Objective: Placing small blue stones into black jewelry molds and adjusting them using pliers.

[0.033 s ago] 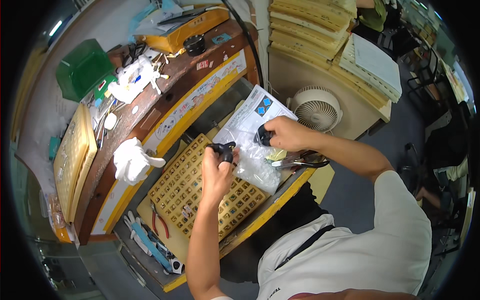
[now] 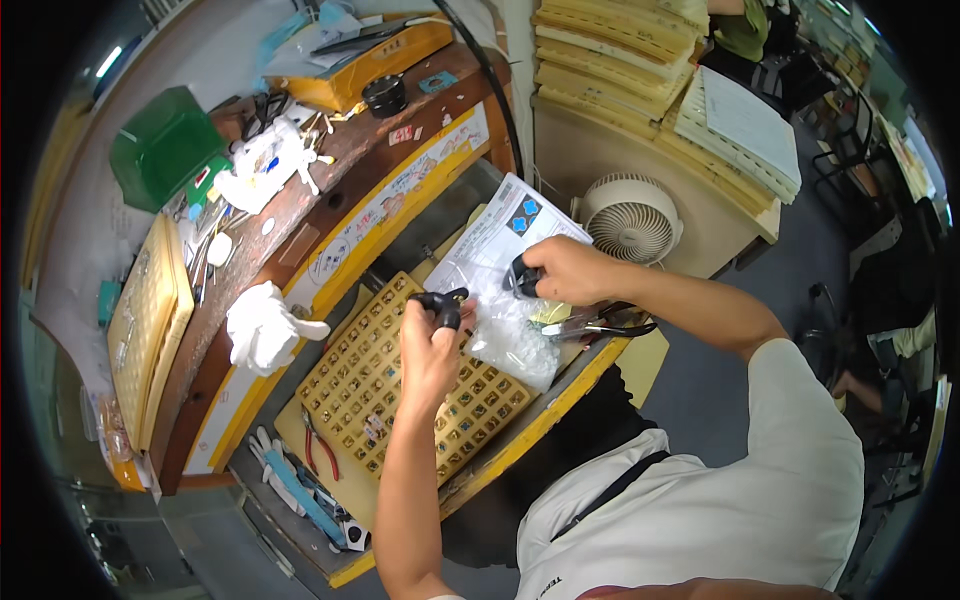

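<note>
Black coverings wrap the fingertips of both my hands. Over the far edge of a yellow tray (image 2: 345, 375), my left hand (image 2: 428, 345) is closed in a pinch; a tiny gold-coloured bit shows at its tips, too small to name. My right hand (image 2: 560, 272) is closed on the upper part of a clear plastic bag (image 2: 515, 340), which holds smaller clear packets. Beneath the bag lies a printed sheet (image 2: 488, 232) with blue flower shapes. Small gold-coloured pieces fill the tray's rows of square cells, and a few pinkish pieces (image 2: 374, 428) lie among them.
Red-handled pliers (image 2: 322, 450) lie left of the tray, beside gloves and tools (image 2: 305, 495) in the drawer. Black-handled tweezers or pliers (image 2: 600, 328) rest right of the bag. A white glove (image 2: 268, 328) hangs at the bench edge. A fan (image 2: 630, 220) and stacked trays (image 2: 615, 70) stand behind.
My left hand has shifted slightly to the left, a little farther from the right one. My right hand stays on the bag, and the view has moved slightly.
</note>
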Tool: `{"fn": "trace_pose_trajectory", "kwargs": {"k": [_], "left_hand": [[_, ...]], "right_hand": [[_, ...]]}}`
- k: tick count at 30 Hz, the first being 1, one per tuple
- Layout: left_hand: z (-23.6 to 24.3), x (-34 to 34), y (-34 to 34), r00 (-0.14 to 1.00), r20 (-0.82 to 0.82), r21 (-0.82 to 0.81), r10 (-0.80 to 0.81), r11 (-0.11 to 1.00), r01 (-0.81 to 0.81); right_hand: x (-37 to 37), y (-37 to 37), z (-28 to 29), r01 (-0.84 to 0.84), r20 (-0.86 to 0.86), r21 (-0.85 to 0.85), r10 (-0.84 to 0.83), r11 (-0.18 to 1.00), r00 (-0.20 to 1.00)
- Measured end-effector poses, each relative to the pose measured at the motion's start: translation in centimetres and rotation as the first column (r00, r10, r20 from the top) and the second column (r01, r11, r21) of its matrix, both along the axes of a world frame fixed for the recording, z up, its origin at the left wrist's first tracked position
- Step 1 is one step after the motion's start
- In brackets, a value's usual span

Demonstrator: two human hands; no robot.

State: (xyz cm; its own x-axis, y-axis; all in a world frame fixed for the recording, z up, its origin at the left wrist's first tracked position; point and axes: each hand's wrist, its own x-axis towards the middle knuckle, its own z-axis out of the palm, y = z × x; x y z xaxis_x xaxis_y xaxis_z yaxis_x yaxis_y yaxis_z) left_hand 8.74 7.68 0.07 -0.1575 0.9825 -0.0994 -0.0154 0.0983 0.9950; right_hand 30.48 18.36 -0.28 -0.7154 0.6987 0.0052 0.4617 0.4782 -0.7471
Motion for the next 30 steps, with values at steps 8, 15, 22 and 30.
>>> {"fn": "trace_pose_trajectory", "kwargs": {"k": [8,15,22,30], "left_hand": [[-2.3,-1.3,-0.4,0.990,0.140,0.041,-0.005,0.999,-0.001],[-3.3,-1.5,-0.8,0.996,0.087,0.068,0.030,0.997,-0.036],[-3.9,-2.0,-0.8,0.993,0.117,0.074,0.019,0.997,-0.028],[-5.1,-2.5,-0.7,0.996,0.092,0.159,0.010,0.987,-0.024]], "right_hand": [[-2.0,0.7,0.2,-0.269,0.126,0.086,0.257,0.959,0.958],[-4.7,0.2,0.1,-0.174,0.203,0.387,0.100,0.906,0.974],[-5.6,1.3,-0.2,-0.252,0.278,0.258,0.178,0.933,0.944],[-6.3,1.0,-1.8,-0.186,0.086,0.322,0.167,0.928,0.982]]}}
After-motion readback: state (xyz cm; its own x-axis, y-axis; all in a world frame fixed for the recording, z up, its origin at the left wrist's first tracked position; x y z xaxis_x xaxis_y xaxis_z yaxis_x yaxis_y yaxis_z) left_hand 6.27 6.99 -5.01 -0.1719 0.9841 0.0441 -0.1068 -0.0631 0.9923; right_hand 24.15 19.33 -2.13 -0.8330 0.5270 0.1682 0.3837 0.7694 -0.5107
